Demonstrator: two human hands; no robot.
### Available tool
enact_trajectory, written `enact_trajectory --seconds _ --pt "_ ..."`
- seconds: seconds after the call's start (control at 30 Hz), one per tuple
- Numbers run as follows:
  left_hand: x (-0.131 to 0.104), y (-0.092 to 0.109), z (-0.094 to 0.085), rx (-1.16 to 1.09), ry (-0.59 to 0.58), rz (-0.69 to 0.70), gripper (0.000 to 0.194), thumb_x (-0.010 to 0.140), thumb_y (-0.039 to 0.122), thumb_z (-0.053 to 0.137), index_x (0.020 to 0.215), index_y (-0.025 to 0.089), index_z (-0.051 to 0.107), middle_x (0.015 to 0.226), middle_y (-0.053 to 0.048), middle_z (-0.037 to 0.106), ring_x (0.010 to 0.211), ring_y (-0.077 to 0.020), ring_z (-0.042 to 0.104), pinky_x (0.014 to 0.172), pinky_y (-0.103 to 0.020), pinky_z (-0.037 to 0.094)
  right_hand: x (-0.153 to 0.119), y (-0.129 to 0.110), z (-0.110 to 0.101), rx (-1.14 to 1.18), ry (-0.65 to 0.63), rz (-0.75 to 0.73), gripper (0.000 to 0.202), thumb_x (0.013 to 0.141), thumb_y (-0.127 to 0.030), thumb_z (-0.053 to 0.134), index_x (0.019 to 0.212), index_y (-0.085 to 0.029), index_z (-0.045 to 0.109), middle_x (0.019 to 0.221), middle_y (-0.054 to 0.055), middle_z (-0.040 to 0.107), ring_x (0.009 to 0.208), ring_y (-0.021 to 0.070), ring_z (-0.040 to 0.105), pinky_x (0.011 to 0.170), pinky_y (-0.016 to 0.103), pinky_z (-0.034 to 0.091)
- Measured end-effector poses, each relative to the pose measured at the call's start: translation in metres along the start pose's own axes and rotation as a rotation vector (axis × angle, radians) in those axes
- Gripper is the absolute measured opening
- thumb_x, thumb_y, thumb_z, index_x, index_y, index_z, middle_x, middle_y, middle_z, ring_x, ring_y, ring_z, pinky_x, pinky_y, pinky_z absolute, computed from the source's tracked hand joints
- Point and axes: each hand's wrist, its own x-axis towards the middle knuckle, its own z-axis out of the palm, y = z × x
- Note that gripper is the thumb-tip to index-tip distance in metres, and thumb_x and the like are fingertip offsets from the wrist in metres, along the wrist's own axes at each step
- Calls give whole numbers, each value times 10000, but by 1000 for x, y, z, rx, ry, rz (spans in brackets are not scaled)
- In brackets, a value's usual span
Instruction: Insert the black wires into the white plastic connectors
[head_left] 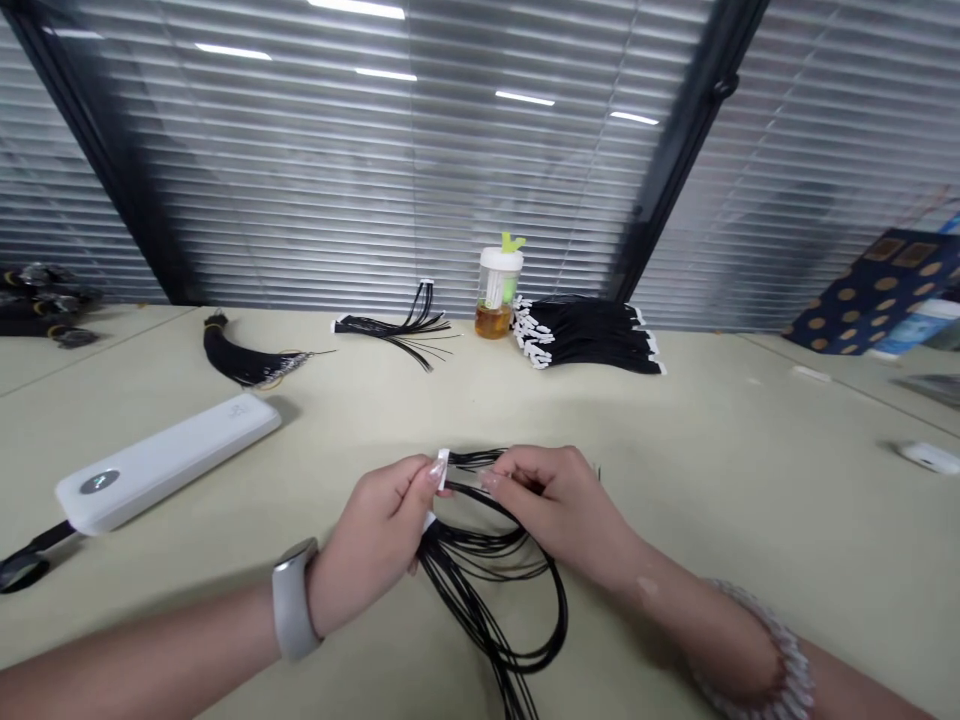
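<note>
My left hand [394, 510] pinches a small white connector [443, 468] between thumb and fingers. Black wires [480, 460] run from that connector toward the right. Below it a second white connector edge [429, 521] shows at the same hand, with a loose bundle of black wires [480, 610] hanging and looping down toward me. My right hand [559, 505] is closed, thumb and index finger pinched on one or more of the black wires just right of the connector. How many wires it holds is hidden by the fingers.
Behind lie a wire bundle [247, 355], a wired connector [390, 328], a lidded jar of amber liquid [493, 295] and a stack of black cables [592, 335]. A white power bank [172, 460] lies left; a white object [930, 457] and dotted bag [870, 290] right. Blinds [405, 180] stand behind.
</note>
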Motion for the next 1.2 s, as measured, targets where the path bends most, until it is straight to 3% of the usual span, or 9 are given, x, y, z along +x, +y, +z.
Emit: enact_trajectory --seconds 0.27,0.53,0.67,0.77,0.87,0.97,1.03,1.1,1.2 --pt "1 1 -1 91 -23 10 368 836 470 358 691 164 502 461 61 368 360 -76 384 377 -184 314 1 -1 3 6 3 -49 243 832 -277 473 632 -159 544 533 -47 399 509 67 311 481 209 252" --pt "-1 1 -1 158 -38 145 347 838 398 382 590 165 450 508 36 394 478 -81 356 463 -184 302 -3 1 18 56 27 -129 199 849 -224 460 741 -158 615 651 -14 561 588 79 438 552 197 345" --pt "-1 2 -1 101 -56 8 381 826 480 369 641 168 485 447 57 357 380 -75 353 389 -182 292 5 6 5 14 7 -146 214 843 -268 502 723 -165 647 647 -5 609 579 84 487 554 196 365" --pt "3 3 -2 19 -67 -118 428 805 557 372 688 167 503 395 78 322 303 -67 318 328 -176 256 11 13 -10 -148 28 -164 145 807 -248 569 720 -171 654 682 8 626 609 96 525 583 206 378" --pt "9 0 -2 -45 12 -171 449 791 579 399 695 155 513 395 74 348 304 -63 334 334 -170 275 9 13 -17 -468 152 -264 108 791 -241 586 774 -144 629 767 54 589 670 130 501 608 242 369" --pt "14 -7 -2 -114 87 -199 430 778 566 441 708 149 522 416 69 377 300 -64 345 329 -177 280 0 3 -15 -658 289 -386 198 799 -311 561 721 -129 565 747 68 534 654 143 441 581 259 338" --pt "16 -11 -2 -166 100 -191 408 775 551 461 719 151 523 428 69 387 302 -66 351 329 -182 288 -7 -6 -13 -661 310 -414 283 815 -337 530 610 -146 496 652 35 490 583 117 387 531 244 292" --pt "17 -13 -1 -199 104 -182 395 779 540 467 719 153 518 423 68 388 304 -69 357 331 -185 295 -11 -12 -13 -609 265 -334 357 818 -370 526 550 -156 425 560 -6 432 516 89 319 485 231 235" --pt "17 -15 0 -223 133 -177 391 780 539 469 713 155 508 427 68 391 304 -67 357 325 -186 301 -12 -15 -17 -496 115 -93 454 801 -450 528 505 -158 345 477 -40 317 477 74 221 445 231 171"
